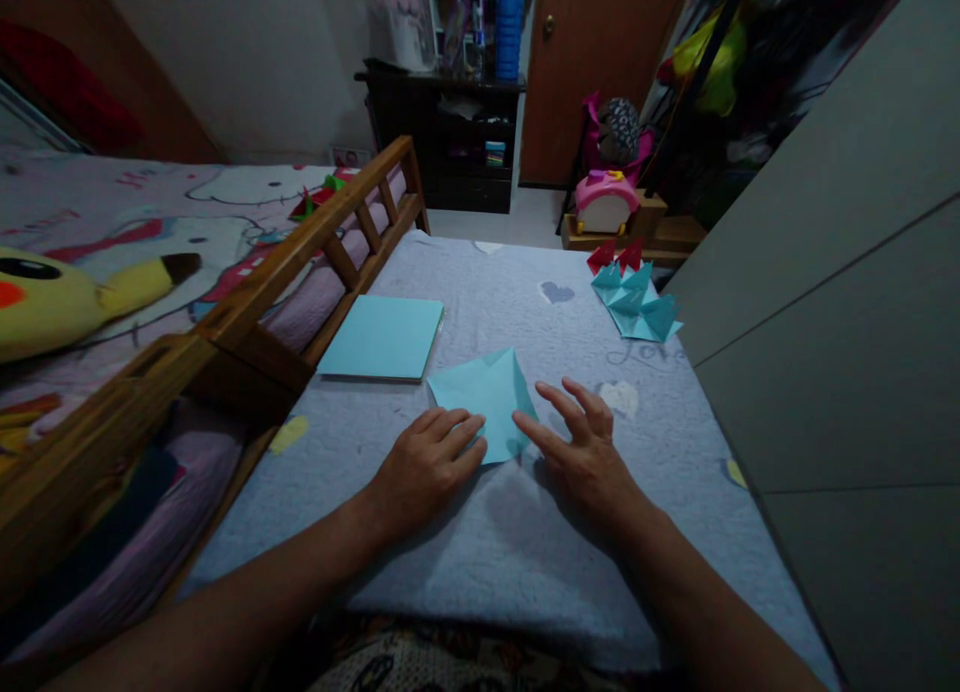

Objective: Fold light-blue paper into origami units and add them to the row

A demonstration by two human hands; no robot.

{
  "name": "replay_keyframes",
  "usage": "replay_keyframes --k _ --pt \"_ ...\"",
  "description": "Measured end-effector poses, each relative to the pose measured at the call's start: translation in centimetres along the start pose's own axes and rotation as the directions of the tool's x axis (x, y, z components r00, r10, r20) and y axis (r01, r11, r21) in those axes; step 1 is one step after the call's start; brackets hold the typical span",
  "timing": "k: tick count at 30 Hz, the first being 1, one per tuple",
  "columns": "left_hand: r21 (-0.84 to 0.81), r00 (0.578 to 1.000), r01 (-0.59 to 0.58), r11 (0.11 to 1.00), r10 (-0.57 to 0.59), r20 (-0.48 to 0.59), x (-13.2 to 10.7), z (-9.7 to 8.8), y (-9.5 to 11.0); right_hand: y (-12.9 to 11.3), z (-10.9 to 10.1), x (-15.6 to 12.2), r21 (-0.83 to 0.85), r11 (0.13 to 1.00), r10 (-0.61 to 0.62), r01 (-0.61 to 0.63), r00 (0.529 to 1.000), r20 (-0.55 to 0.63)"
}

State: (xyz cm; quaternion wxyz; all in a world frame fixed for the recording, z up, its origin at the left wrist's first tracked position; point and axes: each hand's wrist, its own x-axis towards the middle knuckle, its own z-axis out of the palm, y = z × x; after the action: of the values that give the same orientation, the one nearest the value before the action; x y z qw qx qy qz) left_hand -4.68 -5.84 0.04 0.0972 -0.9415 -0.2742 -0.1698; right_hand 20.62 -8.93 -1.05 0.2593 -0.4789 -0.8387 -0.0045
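Note:
A sheet of light-blue origami paper (pixel 484 387) with crease lines lies on the patterned bed sheet (pixel 480 547) in front of me. My left hand (pixel 435 462) rests on the paper's near left edge, its fingers stretched out flat. At the right edge, my right hand (pixel 581 442) hovers with its fingers spread, the index fingertip at or just above the paper. Between those fingers I see nothing held. A stack of blue paper squares (pixel 386 337) lies beyond my left hand. Folded blue paper pieces (pixel 637 302) stand at the far right.
Red folded pieces (pixel 619 257) stand behind the blue ones. A wooden bed rail (pixel 315 242) runs along the left, with a yellow plush toy (pixel 60 302) past it. A pale cabinet wall (pixel 847 322) borders the right side. A dark shelf (pixel 442 142) stands at the back.

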Motion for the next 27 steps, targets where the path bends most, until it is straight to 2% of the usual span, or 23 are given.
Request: replay_keyframes --k 3,8,14,17,27 --pt "-0.061 1.0 0.007 0.998 -0.007 0.001 0.1 0.0 0.1 0.1 0.3 0.0 -0.042 0.999 0.006 -0.005 1.0 0.018" --pt "-0.236 0.994 0.105 0.966 -0.102 0.027 -0.3 0.5 0.1 1.3 0.3 -0.3 -0.037 0.997 0.065 -0.064 0.998 0.023" --pt "-0.34 0.978 0.208 0.917 -0.204 0.048 -0.4 0.5 0.2 1.8 0.2 -0.4 0.073 0.992 0.098 -0.104 0.992 0.079" --pt "-0.403 0.968 0.243 0.882 -0.244 0.049 -0.2 0.2 0.1 2.0 0.3 -0.5 0.133 0.982 0.127 -0.135 0.989 0.069" --pt "-0.457 0.954 0.299 0.838 -0.278 0.115 0.1 0.0 -0.2 2.1 0.7 -0.2 0.194 0.956 0.212 -0.218 0.976 0.054"
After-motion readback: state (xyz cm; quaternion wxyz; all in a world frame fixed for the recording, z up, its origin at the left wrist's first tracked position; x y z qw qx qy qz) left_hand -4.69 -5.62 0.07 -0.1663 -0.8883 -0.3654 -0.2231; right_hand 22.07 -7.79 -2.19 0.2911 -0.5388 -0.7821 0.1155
